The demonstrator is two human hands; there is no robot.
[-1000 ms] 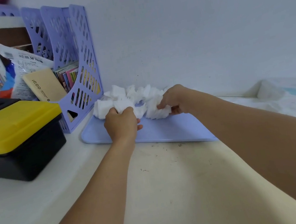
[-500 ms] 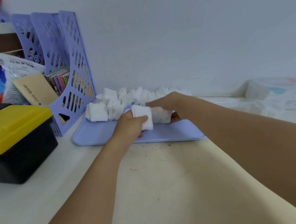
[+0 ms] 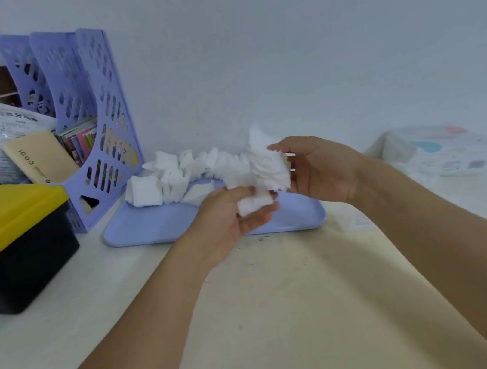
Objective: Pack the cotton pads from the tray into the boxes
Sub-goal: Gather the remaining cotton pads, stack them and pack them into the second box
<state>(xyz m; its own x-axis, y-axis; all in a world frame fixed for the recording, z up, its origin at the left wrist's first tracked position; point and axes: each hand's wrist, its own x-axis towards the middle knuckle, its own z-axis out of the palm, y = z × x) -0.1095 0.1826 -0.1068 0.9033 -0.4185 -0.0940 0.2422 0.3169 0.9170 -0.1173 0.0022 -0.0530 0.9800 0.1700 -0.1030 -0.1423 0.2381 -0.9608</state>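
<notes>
A pale blue tray (image 3: 153,226) lies against the wall with a heap of white cotton pads (image 3: 171,176) along its back edge. My left hand (image 3: 232,220) holds a small bunch of pads (image 3: 252,202) above the tray's front. My right hand (image 3: 319,170) grips a fanned stack of pads (image 3: 267,165), lifted just above the tray. The two bunches touch between my hands. No box for the pads is plainly visible.
A yellow-lidded black toolbox (image 3: 8,244) stands at the left. Behind it a purple file rack (image 3: 99,117) holds papers and a tan booklet. A plastic packet (image 3: 439,152) lies at the right near the wall. A cream mat (image 3: 303,317) covers the table in front.
Both hands lifted from the pile on the tray with pads in them and came together. The right hand's stack now stands fanned out above the tray.
</notes>
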